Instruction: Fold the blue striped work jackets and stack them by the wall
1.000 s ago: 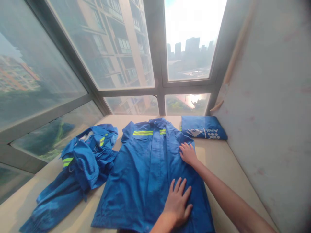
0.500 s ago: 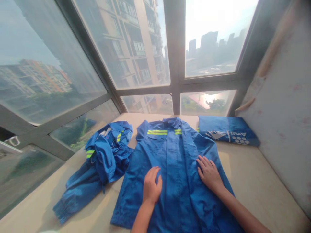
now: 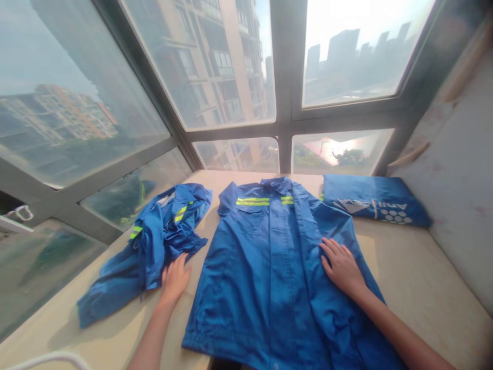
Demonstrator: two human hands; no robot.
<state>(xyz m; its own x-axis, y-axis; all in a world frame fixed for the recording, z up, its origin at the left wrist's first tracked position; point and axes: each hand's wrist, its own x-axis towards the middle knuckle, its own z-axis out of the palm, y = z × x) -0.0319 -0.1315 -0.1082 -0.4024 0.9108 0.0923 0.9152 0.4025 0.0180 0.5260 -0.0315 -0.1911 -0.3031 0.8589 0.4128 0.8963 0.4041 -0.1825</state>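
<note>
A blue work jacket (image 3: 250,246) with yellow-green reflective stripes lies spread front up, collar toward the window. My right hand (image 3: 342,264) rests flat on its right side, fingers stretched out. To the left is a second blue jacket (image 3: 154,257), crumpled, with one sleeve reaching toward the near left. Against that jacket's near right edge lies my left hand (image 3: 176,277), its fingers extended and touching the cloth; the fingertips are partly lost against the fabric.
A folded blue bundle with white print (image 3: 377,200) sits at the far right by the wall (image 3: 462,190). Window frames (image 3: 285,103) border the pale ledge (image 3: 404,272) at the back and left. A white curved object (image 3: 57,355) shows at the bottom left.
My left hand has moved left off the spread jacket to the crumpled one, which has shifted slightly left, away from it. My right hand stays on the spread jacket. The view has shifted a little.
</note>
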